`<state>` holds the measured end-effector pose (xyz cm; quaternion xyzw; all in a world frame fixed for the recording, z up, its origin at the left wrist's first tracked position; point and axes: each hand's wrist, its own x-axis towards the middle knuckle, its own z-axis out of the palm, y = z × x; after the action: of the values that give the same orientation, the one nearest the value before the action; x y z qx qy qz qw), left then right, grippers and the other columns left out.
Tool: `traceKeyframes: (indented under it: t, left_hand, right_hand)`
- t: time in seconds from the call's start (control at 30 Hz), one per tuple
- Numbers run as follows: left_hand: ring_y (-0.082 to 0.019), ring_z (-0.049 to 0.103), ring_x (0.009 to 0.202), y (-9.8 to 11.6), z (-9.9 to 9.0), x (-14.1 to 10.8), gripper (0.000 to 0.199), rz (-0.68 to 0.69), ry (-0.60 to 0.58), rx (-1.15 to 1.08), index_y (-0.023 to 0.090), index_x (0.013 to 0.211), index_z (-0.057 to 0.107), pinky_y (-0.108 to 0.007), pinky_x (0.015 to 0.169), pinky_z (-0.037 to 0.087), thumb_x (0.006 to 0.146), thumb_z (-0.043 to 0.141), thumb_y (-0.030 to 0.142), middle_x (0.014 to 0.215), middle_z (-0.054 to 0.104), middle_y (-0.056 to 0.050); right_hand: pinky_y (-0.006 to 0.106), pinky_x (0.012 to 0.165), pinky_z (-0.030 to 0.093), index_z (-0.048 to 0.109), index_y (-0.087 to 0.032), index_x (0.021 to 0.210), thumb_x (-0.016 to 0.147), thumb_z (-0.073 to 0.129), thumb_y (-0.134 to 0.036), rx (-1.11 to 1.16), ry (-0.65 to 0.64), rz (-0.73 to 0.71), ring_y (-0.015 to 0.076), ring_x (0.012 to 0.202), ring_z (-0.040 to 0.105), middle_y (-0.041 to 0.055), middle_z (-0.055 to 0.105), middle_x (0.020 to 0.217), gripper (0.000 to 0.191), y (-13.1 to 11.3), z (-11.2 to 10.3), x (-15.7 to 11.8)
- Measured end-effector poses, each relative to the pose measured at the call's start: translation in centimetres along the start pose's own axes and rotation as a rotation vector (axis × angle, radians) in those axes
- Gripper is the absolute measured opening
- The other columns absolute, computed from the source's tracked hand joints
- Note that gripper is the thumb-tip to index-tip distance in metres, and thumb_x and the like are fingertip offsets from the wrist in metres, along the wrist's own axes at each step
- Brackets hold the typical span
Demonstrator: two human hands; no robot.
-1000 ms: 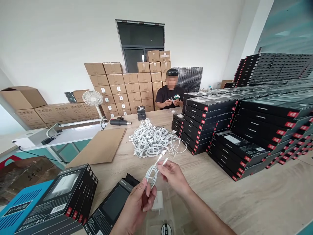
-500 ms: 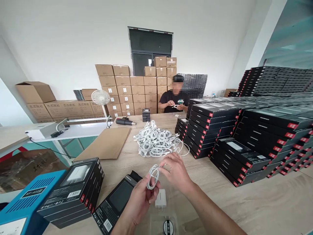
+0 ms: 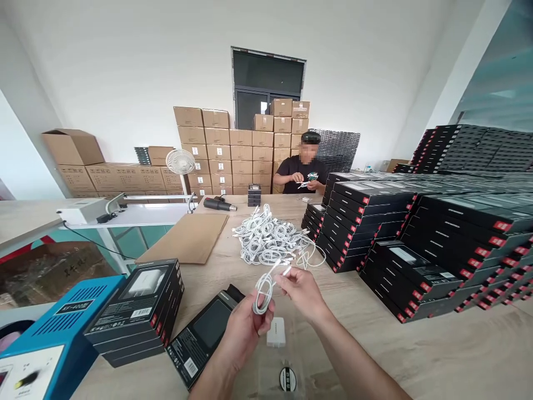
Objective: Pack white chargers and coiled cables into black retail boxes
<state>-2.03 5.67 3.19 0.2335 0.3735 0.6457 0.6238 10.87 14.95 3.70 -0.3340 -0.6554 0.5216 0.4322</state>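
My left hand (image 3: pixel 245 333) grips a coiled white charging cable (image 3: pixel 263 291) in its fingers, above a black product box (image 3: pixel 206 333) lying on the wooden table (image 3: pixel 416 344). My right hand (image 3: pixel 302 291) pinches the cable's upper part, with a thin white plug end (image 3: pixel 287 270) sticking out to the right. Below my hands stand a white wall charger (image 3: pixel 276 332) and a clear plastic bag (image 3: pixel 275 372) with a round black sticker (image 3: pixel 287 379). A tangled pile of white cables (image 3: pixel 266 239) lies just beyond my right hand.
Stacks of black boxes (image 3: pixel 366 216) fill the table's right side. To the left are a brown cardboard sheet (image 3: pixel 185 239), a heat gun (image 3: pixel 219 204), black boxes (image 3: pixel 137 311) and a blue machine (image 3: pixel 62 328). A co-worker (image 3: pixel 302 166) handles a cable across the table, before stacked cartons (image 3: pixel 225 150).
My right hand has moved from the coil's top to pinch the cable nearer its plug end, which now sticks out to the right. The whole view has drifted, with the room shifting rightward.
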Motion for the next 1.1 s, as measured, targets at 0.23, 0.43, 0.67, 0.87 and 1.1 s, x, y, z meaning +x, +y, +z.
traceKeyframes:
  t: [0.23, 0.43, 0.67, 0.87, 1.1]
  left_hand:
    - [-0.008, 0.043, 0.05, 0.2, -0.1, 0.0, 0.036, 0.024, 0.05, -0.144, 0.02, 0.066, 0.046, -0.02, 0.045, 0.025, 0.069, 0.078, 0.035, 0.063, 0.063, -0.002]
    - [-0.009, 0.043, 0.049, -0.3, -0.4, 0.2, 0.038, 0.03, 0.035, -0.043, 0.02, 0.068, 0.047, -0.021, 0.045, 0.024, 0.072, 0.071, 0.049, 0.063, 0.062, -0.001]
    - [-0.01, 0.044, 0.054, -0.6, -0.4, 0.2, 0.035, 0.104, 0.111, 0.258, 0.02, 0.075, 0.056, -0.022, 0.052, 0.033, 0.072, 0.066, 0.053, 0.063, 0.057, 0.003]
    - [-0.016, 0.054, 0.079, -0.3, -0.1, -0.2, 0.04, 0.186, 0.191, 0.324, 0.018, 0.085, 0.067, -0.027, 0.075, 0.049, 0.065, 0.076, 0.052, 0.082, 0.059, -0.001]
    - [-0.019, 0.057, 0.088, -0.4, 0.3, -0.5, 0.043, 0.171, 0.167, 0.282, 0.018, 0.089, 0.067, -0.027, 0.077, 0.049, 0.067, 0.074, 0.055, 0.095, 0.064, -0.005]
  right_hand:
    - [0.025, 0.062, 0.046, 0.069, -0.02, 0.075, 0.082, 0.071, -0.031, -0.039, -0.089, -0.279, 0.0148, 0.066, 0.061, 0.0014, 0.07, 0.073, 0.014, -0.9, 0.4, -2.7]
    - [0.025, 0.058, 0.046, 0.069, -0.018, 0.071, 0.08, 0.073, -0.046, 0.089, -0.064, -0.069, 0.0144, 0.06, 0.059, 0.0019, 0.068, 0.066, 0.03, -0.7, 0.0, -2.0]
    - [0.026, 0.054, 0.046, 0.063, -0.018, 0.078, 0.091, 0.053, -0.053, 0.045, -0.087, 0.018, 0.0156, 0.06, 0.06, 0.0039, 0.067, 0.073, 0.038, -0.5, -0.1, -1.4]
    - [0.028, 0.064, 0.041, 0.061, -0.019, 0.073, 0.093, 0.047, -0.021, -0.953, -0.199, -0.079, 0.0193, 0.069, 0.065, 0.0053, 0.07, 0.071, 0.025, -3.6, -0.4, -1.4]
    - [0.03, 0.063, 0.041, 0.074, -0.017, 0.092, 0.092, 0.051, -0.02, -1.425, -0.398, -0.055, 0.029, 0.084, 0.072, 0.0144, 0.077, 0.089, 0.022, -6.4, 0.7, -1.7]
